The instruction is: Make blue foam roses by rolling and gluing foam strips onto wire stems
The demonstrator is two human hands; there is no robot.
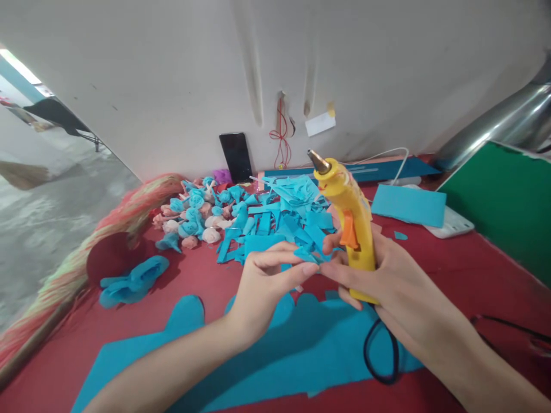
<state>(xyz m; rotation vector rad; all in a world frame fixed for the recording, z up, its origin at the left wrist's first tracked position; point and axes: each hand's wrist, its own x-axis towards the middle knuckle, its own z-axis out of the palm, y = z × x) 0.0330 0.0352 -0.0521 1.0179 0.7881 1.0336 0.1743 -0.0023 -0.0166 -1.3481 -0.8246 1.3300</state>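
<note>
My left hand is closed in a pinch on a small blue paper piece. Around the handle of a yellow hot glue gun my right hand is wrapped, and its fingertips meet the same blue piece. The gun points up and to the left, its orange trigger facing my left hand. Below both hands lies a large blue paper sheet with scalloped upper edges. Behind them is a pile of cut blue paper strips.
Blue and pink paper roses lie at the back left, near a dark phone leaning on the wall. A blue paper flower rests at left beside a straw broom. A green board stands at right.
</note>
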